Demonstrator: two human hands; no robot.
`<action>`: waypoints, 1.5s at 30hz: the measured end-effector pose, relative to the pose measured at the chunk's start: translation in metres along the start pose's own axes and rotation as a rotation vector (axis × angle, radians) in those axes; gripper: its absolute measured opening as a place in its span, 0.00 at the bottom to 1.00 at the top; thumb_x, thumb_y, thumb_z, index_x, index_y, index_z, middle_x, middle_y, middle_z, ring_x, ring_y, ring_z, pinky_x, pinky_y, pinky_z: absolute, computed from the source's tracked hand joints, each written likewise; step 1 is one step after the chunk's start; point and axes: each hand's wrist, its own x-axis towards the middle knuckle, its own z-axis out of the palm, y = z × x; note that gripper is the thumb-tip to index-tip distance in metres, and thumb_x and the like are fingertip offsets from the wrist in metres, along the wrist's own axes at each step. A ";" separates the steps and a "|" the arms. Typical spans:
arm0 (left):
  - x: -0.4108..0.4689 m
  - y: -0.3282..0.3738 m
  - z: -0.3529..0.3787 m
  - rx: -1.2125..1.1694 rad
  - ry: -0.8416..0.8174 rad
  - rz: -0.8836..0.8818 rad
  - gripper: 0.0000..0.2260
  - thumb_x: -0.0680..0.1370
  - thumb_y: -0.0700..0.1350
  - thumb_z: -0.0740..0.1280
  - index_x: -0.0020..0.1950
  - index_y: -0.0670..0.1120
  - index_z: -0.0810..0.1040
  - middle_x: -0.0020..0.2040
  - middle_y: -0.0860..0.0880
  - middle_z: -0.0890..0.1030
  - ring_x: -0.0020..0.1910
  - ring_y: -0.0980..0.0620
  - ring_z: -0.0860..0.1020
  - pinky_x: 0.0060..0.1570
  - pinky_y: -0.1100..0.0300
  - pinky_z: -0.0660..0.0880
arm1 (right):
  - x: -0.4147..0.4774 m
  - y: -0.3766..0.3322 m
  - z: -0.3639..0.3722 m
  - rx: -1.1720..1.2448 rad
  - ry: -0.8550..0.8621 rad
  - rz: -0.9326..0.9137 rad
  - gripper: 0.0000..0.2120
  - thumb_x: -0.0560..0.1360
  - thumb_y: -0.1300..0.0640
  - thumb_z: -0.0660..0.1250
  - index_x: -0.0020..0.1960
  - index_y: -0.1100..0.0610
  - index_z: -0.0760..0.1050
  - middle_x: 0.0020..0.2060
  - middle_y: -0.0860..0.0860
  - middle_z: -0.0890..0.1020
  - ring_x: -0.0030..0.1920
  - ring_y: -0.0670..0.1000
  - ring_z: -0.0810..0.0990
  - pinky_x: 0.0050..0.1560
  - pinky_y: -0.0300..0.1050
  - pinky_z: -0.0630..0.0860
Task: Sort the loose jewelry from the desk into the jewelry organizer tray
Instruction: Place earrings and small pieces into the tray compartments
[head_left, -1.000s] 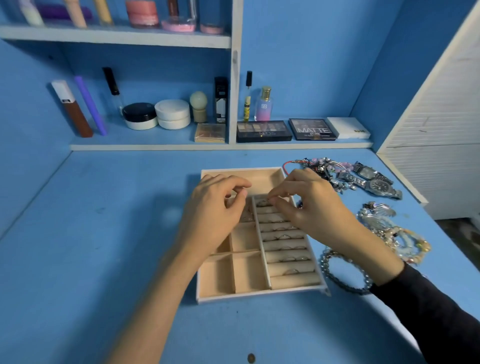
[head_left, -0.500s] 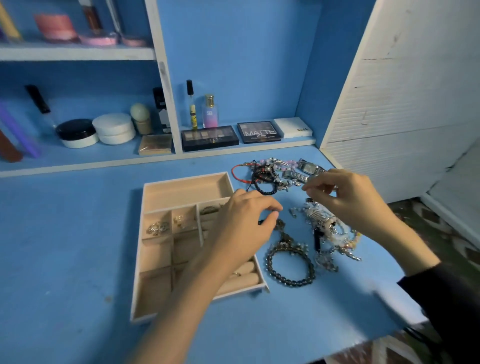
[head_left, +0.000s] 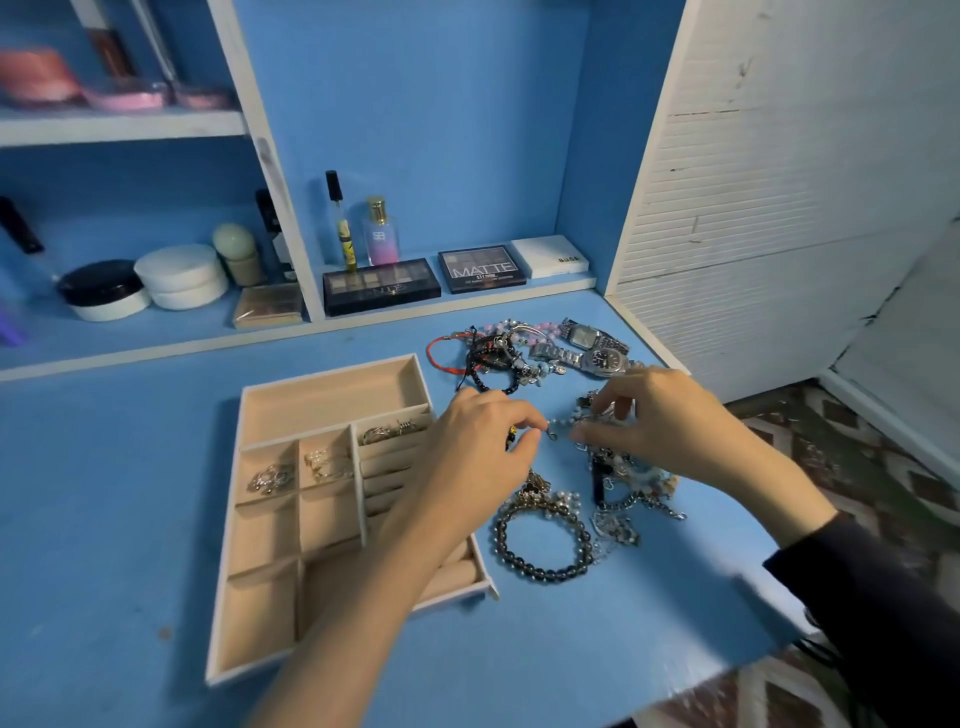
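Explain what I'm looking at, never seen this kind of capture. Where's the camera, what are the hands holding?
No robot here: a person works bare-handed. Every picture comes from one wide-angle camera worn on their head, looking down. Over the blue desk, the left hand and right hand meet, fingers apparently pinching a small beaded chain between them. The beige organizer tray holds a few small pieces and rings. Beside it lie a tangled jewelry pile, a dark bead bracelet and two watches. Makeup palettes sit on the shelf behind.
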 end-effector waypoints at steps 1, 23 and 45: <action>0.000 0.000 0.000 0.005 0.001 -0.001 0.09 0.78 0.48 0.61 0.54 0.53 0.80 0.50 0.55 0.79 0.54 0.56 0.69 0.50 0.63 0.65 | 0.000 -0.002 0.002 -0.013 -0.015 -0.003 0.24 0.66 0.33 0.65 0.50 0.51 0.77 0.41 0.47 0.77 0.40 0.46 0.74 0.42 0.46 0.76; 0.037 0.022 0.019 0.068 -0.074 0.064 0.12 0.78 0.45 0.63 0.61 0.51 0.76 0.54 0.51 0.80 0.58 0.52 0.69 0.53 0.56 0.71 | -0.011 0.009 0.020 0.806 0.442 0.237 0.05 0.72 0.55 0.70 0.38 0.53 0.80 0.32 0.53 0.81 0.32 0.48 0.74 0.38 0.45 0.72; 0.067 0.031 0.036 0.102 -0.100 0.066 0.12 0.78 0.44 0.64 0.60 0.50 0.77 0.56 0.49 0.80 0.63 0.50 0.68 0.58 0.52 0.70 | 0.011 0.043 0.019 0.249 0.298 0.053 0.01 0.71 0.57 0.72 0.42 0.53 0.82 0.37 0.50 0.77 0.36 0.47 0.74 0.39 0.42 0.74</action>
